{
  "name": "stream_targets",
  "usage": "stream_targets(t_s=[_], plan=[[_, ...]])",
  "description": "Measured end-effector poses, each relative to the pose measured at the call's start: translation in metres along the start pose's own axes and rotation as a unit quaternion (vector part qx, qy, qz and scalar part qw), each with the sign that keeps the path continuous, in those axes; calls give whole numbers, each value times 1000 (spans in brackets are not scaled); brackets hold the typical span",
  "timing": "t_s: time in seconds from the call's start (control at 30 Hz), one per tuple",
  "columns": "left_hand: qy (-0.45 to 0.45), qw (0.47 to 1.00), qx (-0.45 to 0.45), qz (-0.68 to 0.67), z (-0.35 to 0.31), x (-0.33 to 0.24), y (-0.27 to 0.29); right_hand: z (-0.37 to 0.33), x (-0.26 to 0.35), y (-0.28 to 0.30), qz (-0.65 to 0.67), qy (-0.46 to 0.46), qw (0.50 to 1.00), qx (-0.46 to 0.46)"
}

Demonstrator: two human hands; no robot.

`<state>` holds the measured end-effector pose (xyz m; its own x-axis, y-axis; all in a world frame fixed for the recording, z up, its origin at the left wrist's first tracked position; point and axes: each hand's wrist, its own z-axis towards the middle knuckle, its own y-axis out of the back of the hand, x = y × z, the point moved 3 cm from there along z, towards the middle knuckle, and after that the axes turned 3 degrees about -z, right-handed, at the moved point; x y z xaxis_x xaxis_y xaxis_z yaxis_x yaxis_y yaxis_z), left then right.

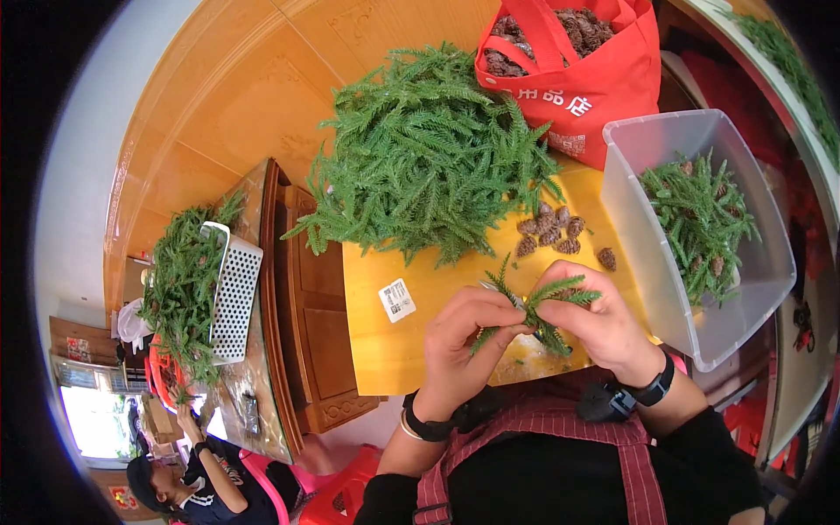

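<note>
Close to my body, over the near edge of the yellow table [372,350], both hands pinch a small green artificial pine sprig [549,337]. My left hand [468,337] grips it from the left with thumb and fingers. On the other side, my right hand [608,324] has its thumb and fingertips closed on the needles. The sprig's centre is partly covered by my fingers. Just beyond my hands lies a small group of brown pine cones [549,229], with a single pine cone [606,258] apart to the right. A big heap of green pine sprigs [429,166] rises behind.
A red bag [604,96] full of pine cones stands at the back right. Right of the table, a clear plastic bin [674,306] holds sprigs with cones. A white label card [396,300] lies left. Another person [201,472] works at a side table with a white perforated basket [236,302].
</note>
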<state>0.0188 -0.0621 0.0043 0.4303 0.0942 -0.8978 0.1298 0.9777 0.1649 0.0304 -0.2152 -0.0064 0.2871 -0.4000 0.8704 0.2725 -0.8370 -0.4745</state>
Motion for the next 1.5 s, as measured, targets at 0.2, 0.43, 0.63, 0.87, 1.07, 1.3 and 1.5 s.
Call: stream_targets(t_s=[0.2, 0.43, 0.63, 0.87, 1.07, 1.3, 1.5], plan=[[15, 1000, 0, -4, 1, 4, 1, 0, 3, 1, -94, 47, 994, 6], [35, 999, 8, 6, 1, 4, 1, 0, 5, 3, -102, -19, 995, -8], [21, 999, 16, 38, 1, 3, 0, 1, 6, 4, -206, 64, 976, 2], [19, 999, 23, 41, 3, 2, 0, 0, 4, 5, -128, 12, 992, -9], [26, 999, 22, 39, 2, -1, -1, 0, 0, 7, -182, 22, 983, 1], [85, 996, 0, -27, 2, 0, -4, 0, -1, 9, -247, 151, 957, 13], [74, 997, 10, -28, 4, 0, -4, 2, -2, 6, -204, 167, 964, 31]])
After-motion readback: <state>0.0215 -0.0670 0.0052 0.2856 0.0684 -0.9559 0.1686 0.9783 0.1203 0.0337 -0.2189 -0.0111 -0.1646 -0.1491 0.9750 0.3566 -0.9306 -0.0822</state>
